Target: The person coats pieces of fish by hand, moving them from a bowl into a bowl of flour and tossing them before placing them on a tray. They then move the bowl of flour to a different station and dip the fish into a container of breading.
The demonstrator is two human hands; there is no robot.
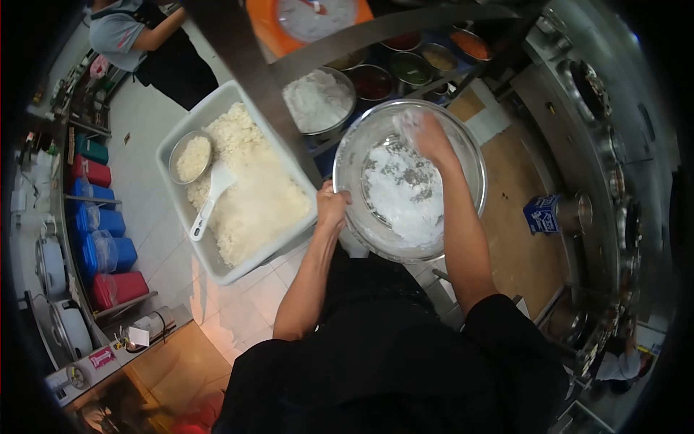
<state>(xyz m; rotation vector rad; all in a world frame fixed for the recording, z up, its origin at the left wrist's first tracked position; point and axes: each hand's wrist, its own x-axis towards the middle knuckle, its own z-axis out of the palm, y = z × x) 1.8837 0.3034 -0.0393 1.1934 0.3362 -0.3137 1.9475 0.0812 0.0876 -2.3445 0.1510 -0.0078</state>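
A wide metal bowl (466, 159) with white powder (401, 188) spread over its bottom is in front of me. My left hand (332, 207) grips the bowl's left rim. Reaching inside, my right hand (428, 136) is near the far wall, its fingers closed and covered in white. What they hold, if anything, I cannot make out. To the left, a large pale tub (166, 145) holds steaming cooked rice (267, 195). A white rice paddle (214, 201) and a small round bowl (175, 170) of rice lie on top.
Behind the bowl stand a container of white stuff (318, 101) and several pots of ingredients, including an orange one (470, 45). An orange dial scale (267, 29) is above. A blue box (542, 213) is at right. Another person (155, 54) stands at upper left.
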